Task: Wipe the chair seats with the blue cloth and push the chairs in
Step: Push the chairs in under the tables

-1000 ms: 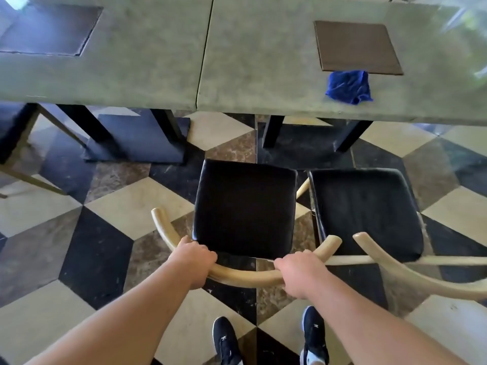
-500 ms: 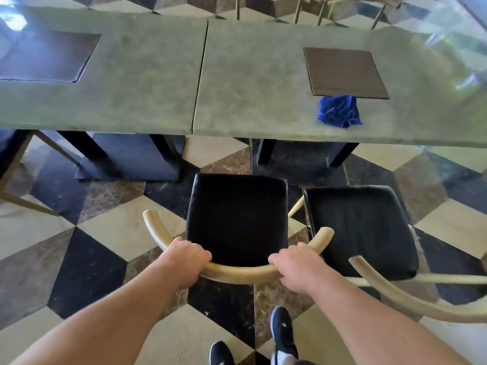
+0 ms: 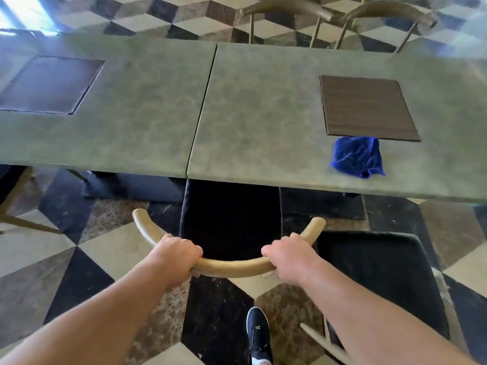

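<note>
— Since you ask about writing: can you read any on anything?

— No. My black sneaker (image 3: 257, 335) has a small pale mark on its top, too small for me to read. The grey-green mottled stone table (image 3: 147, 122) and the two dark brown square mats, left (image 3: 50, 85) and right (image 3: 366, 108), carry no lettering I can make out.

— What is hidden or cut off?

— The front of the black padded seat (image 3: 230, 219) of the chair I hold runs under the table edge, so I see only its rear part. The second black-seated chair (image 3: 379, 280) to my right is cut by my right forearm, and only a sliver of its pale wooden rail shows. Two more curved chair backs (image 3: 342, 14) across the table are blurred at the top edge.

— And your hands?

— My left hand (image 3: 175, 255) is clamped over the curved tan wooden backrest rail (image 3: 232, 267) towards its left; my right hand (image 3: 288, 258) is clamped on it towards the right. The rail's two tips curl away from me on either side of the seat.

— Where is the cloth?

— The crumpled deep-blue cloth (image 3: 358, 156) lies on the table near its front edge, touching the right mat's near edge, well apart from both hands.
</note>
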A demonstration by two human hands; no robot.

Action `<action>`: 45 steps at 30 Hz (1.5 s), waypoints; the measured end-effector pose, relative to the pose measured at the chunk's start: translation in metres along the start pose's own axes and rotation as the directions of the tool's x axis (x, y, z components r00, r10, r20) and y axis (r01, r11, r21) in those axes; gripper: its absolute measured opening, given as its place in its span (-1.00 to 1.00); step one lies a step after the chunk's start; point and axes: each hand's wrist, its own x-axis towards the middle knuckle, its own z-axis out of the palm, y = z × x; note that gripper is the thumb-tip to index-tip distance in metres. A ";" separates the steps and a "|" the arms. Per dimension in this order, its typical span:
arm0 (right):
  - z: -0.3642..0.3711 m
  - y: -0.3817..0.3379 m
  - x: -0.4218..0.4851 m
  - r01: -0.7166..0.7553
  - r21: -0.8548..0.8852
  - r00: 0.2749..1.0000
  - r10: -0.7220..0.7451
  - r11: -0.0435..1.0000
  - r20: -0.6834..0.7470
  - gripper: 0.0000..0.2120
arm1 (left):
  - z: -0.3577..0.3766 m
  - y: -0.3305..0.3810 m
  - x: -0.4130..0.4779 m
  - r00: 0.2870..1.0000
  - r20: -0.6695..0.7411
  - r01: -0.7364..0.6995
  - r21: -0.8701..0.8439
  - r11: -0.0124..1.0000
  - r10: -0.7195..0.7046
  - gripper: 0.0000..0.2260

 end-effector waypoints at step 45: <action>-0.007 0.022 0.090 0.032 -0.113 0.999 -0.035 0.993 -0.021 -0.72 | 0.022 -0.074 0.095 0.988 -0.103 -0.117 0.016 0.993 0.118 -0.73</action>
